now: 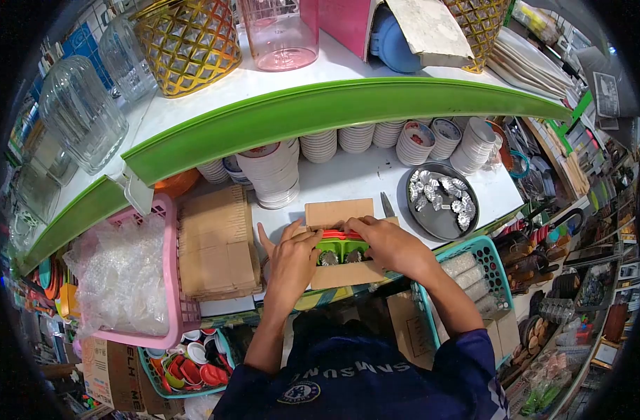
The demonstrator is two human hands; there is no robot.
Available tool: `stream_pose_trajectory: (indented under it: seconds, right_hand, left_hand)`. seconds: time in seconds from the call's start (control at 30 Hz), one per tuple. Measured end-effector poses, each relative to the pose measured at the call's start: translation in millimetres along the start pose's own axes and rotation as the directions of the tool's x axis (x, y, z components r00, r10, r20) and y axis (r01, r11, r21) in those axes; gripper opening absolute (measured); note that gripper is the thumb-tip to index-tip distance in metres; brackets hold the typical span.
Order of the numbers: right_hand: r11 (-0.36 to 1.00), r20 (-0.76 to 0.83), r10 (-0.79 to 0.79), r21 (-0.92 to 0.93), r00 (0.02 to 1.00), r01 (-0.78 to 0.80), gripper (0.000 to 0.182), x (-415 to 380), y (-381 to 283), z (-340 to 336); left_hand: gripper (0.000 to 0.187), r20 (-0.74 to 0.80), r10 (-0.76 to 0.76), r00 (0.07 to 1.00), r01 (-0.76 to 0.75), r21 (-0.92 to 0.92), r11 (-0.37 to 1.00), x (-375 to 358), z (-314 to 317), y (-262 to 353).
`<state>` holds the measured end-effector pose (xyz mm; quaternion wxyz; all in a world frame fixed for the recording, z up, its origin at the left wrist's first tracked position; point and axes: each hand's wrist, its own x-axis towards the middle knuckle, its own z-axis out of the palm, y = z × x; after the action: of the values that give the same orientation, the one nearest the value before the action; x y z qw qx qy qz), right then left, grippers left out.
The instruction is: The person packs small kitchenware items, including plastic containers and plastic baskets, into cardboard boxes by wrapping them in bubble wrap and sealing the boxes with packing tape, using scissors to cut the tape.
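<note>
A small open cardboard box (342,276) stands on the white shelf in front of me, flaps raised. Inside is a green plastic tray (342,248) with compartments, and fluted metal tart moulds (329,258) sit in it. A red plastic piece (334,234) lies along the tray's far edge. My left hand (290,260) is at the box's left side, fingertips closed on the red piece, one outer finger stretched away. From the right, my right hand (390,246) has curled fingers at the red piece's other end; its fingertips are partly hidden.
A dark round pan (442,227) holds more tart moulds, beside a pointed blade (388,204). Flattened cardboard (218,241) and a pink basket (171,280) of bubble wrap are left. Stacked bowls (271,175) stand behind, under a green-edged shelf (348,98). A teal basket (484,255) is right.
</note>
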<state>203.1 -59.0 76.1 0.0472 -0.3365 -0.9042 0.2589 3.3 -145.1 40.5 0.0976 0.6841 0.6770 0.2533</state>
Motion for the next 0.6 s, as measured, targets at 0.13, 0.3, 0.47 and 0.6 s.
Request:
stream_pose_trajectory:
  seconds: [0.13,0.3,0.47,0.6]
  right_hand:
    - [0.997,-0.027,-0.047,-0.057,0.999,0.046,0.056,1,-6,-4]
    - [0.989,0.060,0.079,-0.133,0.995,-0.070,0.060,1,-11,-2]
    - [0.983,-0.001,0.063,-0.175,0.998,-0.062,0.059,0,-9,4]
    - [0.981,-0.074,-0.041,-0.192,0.996,0.026,0.055,0,-4,11]
  left_hand:
    - [0.035,0.035,0.035,0.999,-0.038,0.098,0.994,3,1,-1]
    - [0.035,0.075,0.062,0.995,-0.076,0.203,0.976,4,2,0]
    - [0.039,0.040,0.137,0.990,-0.142,0.317,0.938,1,9,-2]
    - [0.042,0.051,0.108,0.993,-0.119,0.297,0.947,2,5,3]
